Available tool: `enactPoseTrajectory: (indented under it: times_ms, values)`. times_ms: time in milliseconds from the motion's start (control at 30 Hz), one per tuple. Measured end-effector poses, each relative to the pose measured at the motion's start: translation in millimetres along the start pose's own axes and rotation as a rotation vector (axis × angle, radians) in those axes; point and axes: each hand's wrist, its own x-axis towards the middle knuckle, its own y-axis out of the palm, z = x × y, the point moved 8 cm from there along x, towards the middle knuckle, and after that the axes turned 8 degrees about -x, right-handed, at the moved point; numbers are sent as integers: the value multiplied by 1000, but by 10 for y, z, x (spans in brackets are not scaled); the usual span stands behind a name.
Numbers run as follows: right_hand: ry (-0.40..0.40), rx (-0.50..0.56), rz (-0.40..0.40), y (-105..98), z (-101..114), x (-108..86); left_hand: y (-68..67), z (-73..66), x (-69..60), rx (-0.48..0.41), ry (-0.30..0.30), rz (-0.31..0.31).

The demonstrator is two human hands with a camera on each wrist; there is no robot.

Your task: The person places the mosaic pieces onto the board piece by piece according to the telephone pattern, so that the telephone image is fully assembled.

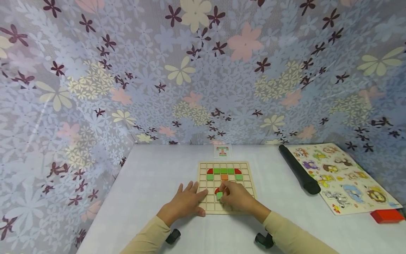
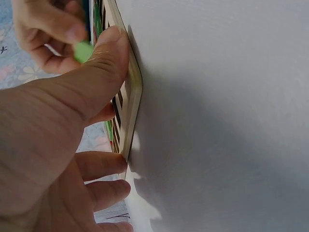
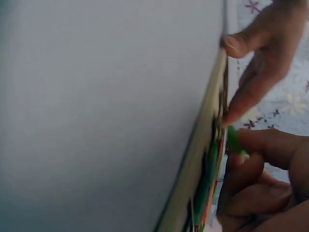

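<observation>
A wooden grid board (image 1: 203, 169) lies flat on the white table. Green squares, red quarter-round pieces and an orange square (image 1: 224, 177) sit in its upper cells. My left hand (image 1: 186, 200) rests at the board's left edge, fingers spread and thumb at the near corner; the left wrist view shows the thumb (image 2: 108, 53) on the rim. Over the middle of the board, my right hand (image 1: 237, 197) pinches a green square tile (image 1: 219, 195) between thumb and fingers. Just behind that tile is a red piece (image 1: 217, 191), partly hidden by the hand. Cells under the right hand are hidden.
Behind the board a small card (image 1: 222, 151) shows a coloured tile pattern. To the right lie a black tube-like object (image 1: 298, 169), an animal picture board (image 1: 345, 180) and a red block (image 1: 387, 216). A floral cloth (image 1: 203, 88) hangs behind the table.
</observation>
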Motion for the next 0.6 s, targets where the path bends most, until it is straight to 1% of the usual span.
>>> enactPoseTrajectory:
  times_ms: [67, 133, 400, 500, 600]
  values:
    - [-9, -75, -1, 31, 31, -14, 6, -1, 0, 7, 4, -3]
    - [-15, -117, -8, 45, 57, -26, 5, -4, 2, 16, 8, -8]
    - [-46, -151, -38, 27, 102, -59, 0, -23, -6, 17, 14, 0]
    - [-83, -196, -36, 20, 123, -91, -13, -34, -4, 21, 19, -1]
    - [-116, -261, -9, 28, 141, -133, -28, -34, -9, 21, 18, -2]
